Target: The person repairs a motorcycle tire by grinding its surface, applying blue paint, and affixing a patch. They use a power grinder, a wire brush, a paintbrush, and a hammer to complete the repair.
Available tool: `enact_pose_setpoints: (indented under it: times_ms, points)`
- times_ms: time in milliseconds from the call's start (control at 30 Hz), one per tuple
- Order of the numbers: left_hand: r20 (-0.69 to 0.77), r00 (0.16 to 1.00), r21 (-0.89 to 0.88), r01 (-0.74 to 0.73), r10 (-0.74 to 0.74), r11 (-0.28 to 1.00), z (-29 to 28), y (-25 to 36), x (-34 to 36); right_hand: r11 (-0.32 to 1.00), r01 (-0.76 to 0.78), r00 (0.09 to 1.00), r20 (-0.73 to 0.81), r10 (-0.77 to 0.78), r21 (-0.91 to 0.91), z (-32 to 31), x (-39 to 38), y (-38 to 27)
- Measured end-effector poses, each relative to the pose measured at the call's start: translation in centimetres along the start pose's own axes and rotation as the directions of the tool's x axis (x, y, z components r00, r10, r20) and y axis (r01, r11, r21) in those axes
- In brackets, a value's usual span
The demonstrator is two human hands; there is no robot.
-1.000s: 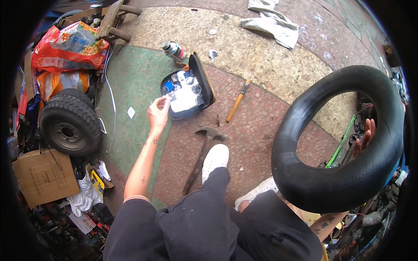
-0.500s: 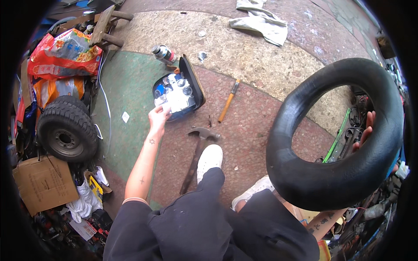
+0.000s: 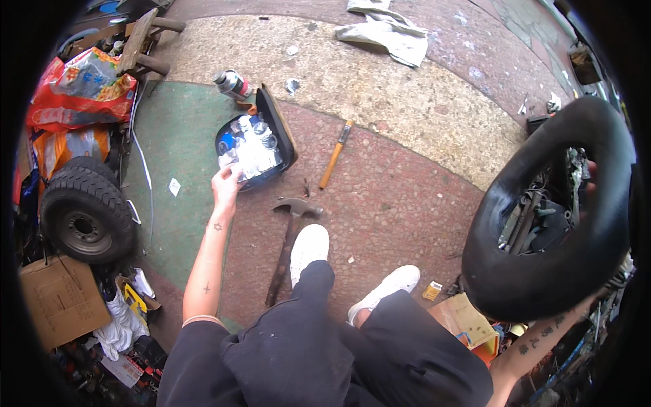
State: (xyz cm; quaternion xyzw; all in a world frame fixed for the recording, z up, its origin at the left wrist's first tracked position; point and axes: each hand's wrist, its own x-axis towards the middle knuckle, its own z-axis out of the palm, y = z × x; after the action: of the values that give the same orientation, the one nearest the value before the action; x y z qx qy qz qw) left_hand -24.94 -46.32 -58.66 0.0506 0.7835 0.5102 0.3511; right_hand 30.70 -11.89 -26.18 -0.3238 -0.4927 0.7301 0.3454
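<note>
My right hand (image 3: 593, 178) grips a black rubber inner tube (image 3: 542, 285) held up at the right; fingers show through its hole, and the rest of the hand is hidden behind the rubber. At the near left corner of an opened dark case (image 3: 287, 139), the fingers of my left hand (image 3: 226, 186) are pinched together. What they hold, if anything, is lost against the white packets (image 3: 256, 150) inside. Small round pieces and a blue item also lie in the case. Nearby on the floor are a claw hammer (image 3: 288, 234) and a wooden-handled brush (image 3: 335, 156).
A metal can (image 3: 232, 85) stands behind the case. Leftward are a wheel (image 3: 85, 227), a cardboard box (image 3: 64, 298), red bags (image 3: 81, 88) and a wooden stool (image 3: 142, 41). A pale cloth (image 3: 386, 37) lies far off. Tools and clutter line the right edge.
The inner tube has swung to the right and turned more edge-on in my right hand. My left hand stays at the case, while the whole view has shifted slightly.
</note>
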Motion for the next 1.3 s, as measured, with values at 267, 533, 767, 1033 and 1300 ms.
enact_pose_setpoints:
  times_ms: [267, 533, 767, 1033, 1300]
  points:
    - [-0.041, 0.997, 0.236, -0.052, 0.063, 0.970, 0.6, 0.8, 0.9, 0.919, -0.389, 0.921, -0.014, 0.390, 0.062, -2.8, 5.3, 10.2]
    - [-0.060, 0.996, 0.213, -0.046, 0.060, 0.976, 0.3, 0.7, 0.5, 0.792, -0.602, 0.786, 0.099, 0.610, -0.099, 10.5, 12.8, 16.0]
    - [-0.047, 0.993, 0.167, -0.103, 0.112, 0.981, 0.6, 0.4, 0.0, 0.782, -0.623, 0.781, 0.064, 0.621, 0.020, 11.9, 12.6, 26.6]
    - [-0.041, 0.990, 0.277, -0.118, 0.135, 0.954, 0.6, 0.1, 0.9, 0.747, -0.659, 0.748, 0.029, 0.663, -0.086, 10.1, 12.3, 31.8]
    - [-0.014, 0.998, 0.385, -0.048, 0.058, 0.922, 1.0, 1.6, 0.8, 0.759, -0.647, 0.757, 0.052, 0.651, -0.076, 10.4, 13.3, 34.3]
